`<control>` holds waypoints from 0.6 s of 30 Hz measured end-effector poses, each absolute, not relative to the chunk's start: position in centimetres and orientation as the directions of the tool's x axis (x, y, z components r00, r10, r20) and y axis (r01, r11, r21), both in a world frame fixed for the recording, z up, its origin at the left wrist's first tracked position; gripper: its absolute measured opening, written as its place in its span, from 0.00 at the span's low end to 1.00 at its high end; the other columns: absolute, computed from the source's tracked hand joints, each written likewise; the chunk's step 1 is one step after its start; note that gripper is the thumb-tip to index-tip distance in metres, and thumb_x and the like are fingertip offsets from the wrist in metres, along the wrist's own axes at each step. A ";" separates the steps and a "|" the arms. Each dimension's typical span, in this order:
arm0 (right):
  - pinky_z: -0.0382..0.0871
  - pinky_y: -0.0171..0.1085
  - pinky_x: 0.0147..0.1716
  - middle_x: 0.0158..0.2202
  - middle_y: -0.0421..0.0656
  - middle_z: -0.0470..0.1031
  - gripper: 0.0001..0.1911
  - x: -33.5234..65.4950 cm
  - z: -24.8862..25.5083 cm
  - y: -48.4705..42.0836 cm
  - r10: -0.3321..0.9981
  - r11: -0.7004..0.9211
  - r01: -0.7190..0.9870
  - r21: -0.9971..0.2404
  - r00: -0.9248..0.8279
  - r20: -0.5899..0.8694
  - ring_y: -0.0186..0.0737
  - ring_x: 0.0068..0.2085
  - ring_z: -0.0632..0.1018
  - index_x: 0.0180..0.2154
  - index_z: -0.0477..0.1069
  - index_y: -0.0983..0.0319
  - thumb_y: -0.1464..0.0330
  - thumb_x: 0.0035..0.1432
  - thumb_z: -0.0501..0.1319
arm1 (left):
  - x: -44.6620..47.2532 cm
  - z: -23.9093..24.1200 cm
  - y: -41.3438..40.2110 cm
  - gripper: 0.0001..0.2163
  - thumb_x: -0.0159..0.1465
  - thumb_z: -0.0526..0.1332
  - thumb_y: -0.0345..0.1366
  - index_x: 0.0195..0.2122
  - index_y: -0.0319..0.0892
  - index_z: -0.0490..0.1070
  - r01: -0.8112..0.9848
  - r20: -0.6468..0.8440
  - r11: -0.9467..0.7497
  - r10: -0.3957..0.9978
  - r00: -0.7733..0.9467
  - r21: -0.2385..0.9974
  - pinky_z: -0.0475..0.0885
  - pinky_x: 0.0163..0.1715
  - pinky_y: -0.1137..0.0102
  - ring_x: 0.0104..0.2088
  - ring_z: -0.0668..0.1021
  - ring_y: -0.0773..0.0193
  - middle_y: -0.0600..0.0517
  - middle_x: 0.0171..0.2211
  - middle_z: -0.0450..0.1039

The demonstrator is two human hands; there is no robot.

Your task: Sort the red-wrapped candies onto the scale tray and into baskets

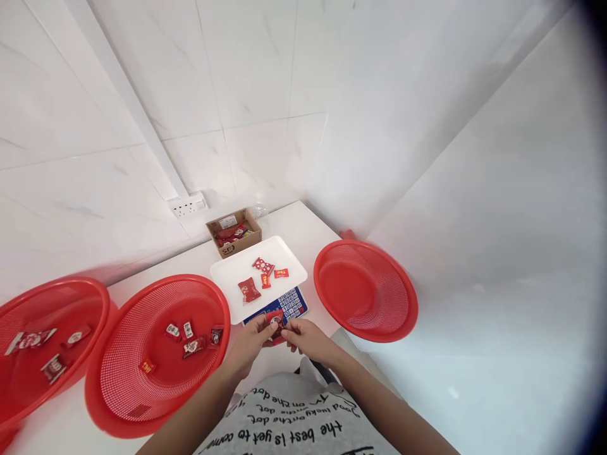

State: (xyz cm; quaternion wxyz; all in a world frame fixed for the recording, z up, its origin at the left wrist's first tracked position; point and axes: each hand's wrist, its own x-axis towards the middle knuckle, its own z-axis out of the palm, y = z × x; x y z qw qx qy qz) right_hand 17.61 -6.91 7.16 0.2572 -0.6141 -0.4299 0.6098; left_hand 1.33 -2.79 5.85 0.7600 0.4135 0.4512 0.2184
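Observation:
Between my two hands is a red wrapped candy [275, 320] with a dark round print, held in front of my body. My left hand [253, 341] pinches its left side, and my right hand [306, 338] grips its lower right side. Just beyond them lies a weighing scale with a blue keypad [296, 303], partly covered by my hands. On the scale's white tray [232, 268] lie several red candies, among them a dotted one [263, 266] and a larger dark red packet [248, 291].
A cardboard box [249, 240] of red packets stands behind the tray. Red mesh baskets stand around: one at the right [403, 309], one at the left [109, 379] with several candies, and another at the far left [95, 291] with a few packets. A wall socket [187, 205] is behind.

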 end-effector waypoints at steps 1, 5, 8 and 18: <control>0.58 0.29 0.22 0.21 0.35 0.66 0.10 17.7 7.1 -6.7 0.836 -0.502 0.220 -0.837 -0.125 -0.534 0.30 0.23 0.68 0.25 0.60 0.61 0.69 0.58 0.56 | 1.4 5.7 -2.7 0.23 0.55 0.66 0.48 0.48 0.41 0.72 0.031 -0.514 0.576 0.704 0.489 0.817 0.69 0.41 0.67 0.42 0.77 0.59 0.46 0.43 0.76; 0.59 0.30 0.23 0.21 0.36 0.66 0.11 18.6 7.3 -5.0 0.817 -0.494 0.282 -0.822 -0.174 -0.550 0.30 0.23 0.68 0.23 0.60 0.61 0.69 0.57 0.57 | 1.9 5.4 -2.1 0.22 0.54 0.67 0.48 0.46 0.41 0.73 0.002 -0.540 0.604 0.712 0.448 0.797 0.69 0.41 0.68 0.42 0.77 0.60 0.47 0.43 0.76; 0.59 0.31 0.23 0.20 0.36 0.66 0.11 19.3 6.9 -3.3 0.808 -0.459 0.320 -0.829 -0.237 -0.539 0.31 0.23 0.68 0.23 0.60 0.61 0.69 0.57 0.57 | 2.3 5.5 -1.6 0.20 0.55 0.66 0.49 0.42 0.39 0.73 -0.004 -0.553 0.602 0.737 0.389 0.799 0.69 0.40 0.68 0.40 0.76 0.61 0.47 0.40 0.76; 0.61 0.32 0.28 0.25 0.39 0.71 0.12 21.7 3.0 2.0 0.858 -0.279 0.573 -0.771 -0.212 -0.468 0.35 0.28 0.71 0.28 0.68 0.63 0.64 0.60 0.54 | 2.5 5.3 0.3 0.16 0.58 0.60 0.43 0.45 0.41 0.70 0.373 -0.330 0.304 0.944 0.008 0.877 0.71 0.41 0.65 0.42 0.74 0.58 0.45 0.44 0.71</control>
